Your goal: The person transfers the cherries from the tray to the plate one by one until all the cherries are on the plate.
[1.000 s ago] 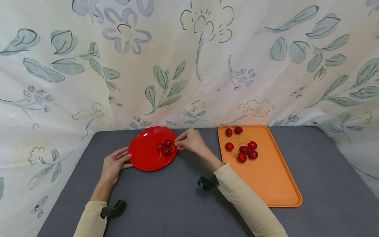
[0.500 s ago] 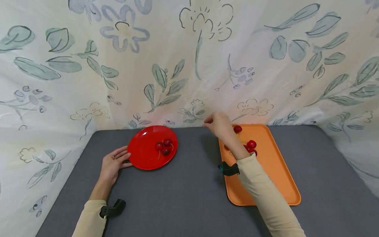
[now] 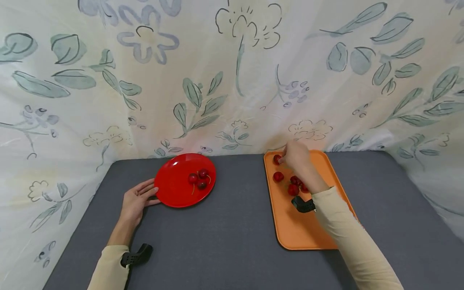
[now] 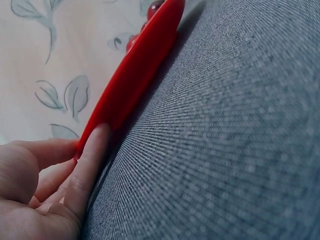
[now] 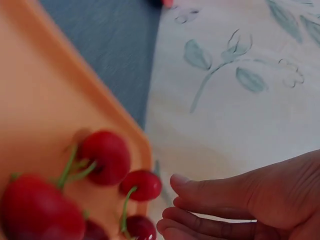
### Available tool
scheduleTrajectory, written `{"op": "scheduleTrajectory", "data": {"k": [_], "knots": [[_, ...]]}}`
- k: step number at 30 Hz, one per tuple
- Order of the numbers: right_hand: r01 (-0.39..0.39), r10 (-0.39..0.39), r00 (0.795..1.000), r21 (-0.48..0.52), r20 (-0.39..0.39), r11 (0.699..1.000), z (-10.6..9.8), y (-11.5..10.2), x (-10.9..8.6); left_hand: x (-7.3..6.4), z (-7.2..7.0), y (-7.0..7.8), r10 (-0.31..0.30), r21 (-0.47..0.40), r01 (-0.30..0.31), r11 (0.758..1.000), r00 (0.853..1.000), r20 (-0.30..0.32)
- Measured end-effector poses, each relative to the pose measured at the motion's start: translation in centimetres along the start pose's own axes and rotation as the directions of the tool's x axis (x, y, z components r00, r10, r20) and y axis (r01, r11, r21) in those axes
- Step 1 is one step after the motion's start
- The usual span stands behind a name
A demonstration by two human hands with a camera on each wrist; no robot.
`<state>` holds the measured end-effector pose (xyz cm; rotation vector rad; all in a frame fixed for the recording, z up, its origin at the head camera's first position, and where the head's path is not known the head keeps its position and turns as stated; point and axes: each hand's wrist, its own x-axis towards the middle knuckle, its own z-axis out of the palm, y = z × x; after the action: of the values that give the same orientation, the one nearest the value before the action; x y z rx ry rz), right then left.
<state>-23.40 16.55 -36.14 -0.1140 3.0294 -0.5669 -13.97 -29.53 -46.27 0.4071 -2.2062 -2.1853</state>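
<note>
Cherries [image 3: 293, 190], glossy red with green stems, lie toward the far left corner of an orange tray [image 3: 295, 231]; the right hand [image 3: 299, 159] is just beside them, thumb and fingers slightly apart. The left hand [image 3: 133, 203] pinches a red plate [image 3: 172, 187] bearing three more. Floral cloth [image 3: 250, 76] backs the grey tabletop's [image 3: 217, 241] far edge.

Left of the right grip [image 3: 300, 159], past the orange tray [image 3: 304, 231]'s rim, open surface [image 3: 239, 193] runs to the red plate [image 3: 172, 185]; patterned cloth [image 3: 203, 52] blocks the grip's far side, cherries [image 3: 293, 189] its near side.
</note>
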Motion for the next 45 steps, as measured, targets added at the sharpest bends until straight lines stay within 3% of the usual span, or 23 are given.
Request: {"op": "scheduleTrajectory", "data": {"k": [13,25,37,40,45], "knots": [[-0.008,0.006,1.0,-0.136,-0.009,0.991,2.3,1.0,0.1,-0.1,0.0,0.1,-0.005,0.016,0.005,1.0,1.0,-0.01],[-0.029,0.031,0.999,-0.135,0.011,0.99,2.6,2.2,0.3,-0.1,0.0,0.0,0.014,0.017,-0.014,1.0,1.0,0.005],[0.049,-0.053,0.998,0.109,0.036,0.993,-0.1,2.0,-0.1,-0.3,0.0,0.0,0.013,0.01,-0.013,1.0,1.0,0.004],[0.032,-0.055,0.995,0.246,0.083,0.969,-0.4,1.5,-0.1,-0.3,0.0,0.0,0.015,0.014,-0.015,1.0,1.0,-0.002],[0.019,-0.086,0.987,0.44,0.133,0.898,-0.3,0.7,0.0,-0.4,0.0,0.0,0.016,0.006,-0.016,1.0,1.0,0.001]]}}
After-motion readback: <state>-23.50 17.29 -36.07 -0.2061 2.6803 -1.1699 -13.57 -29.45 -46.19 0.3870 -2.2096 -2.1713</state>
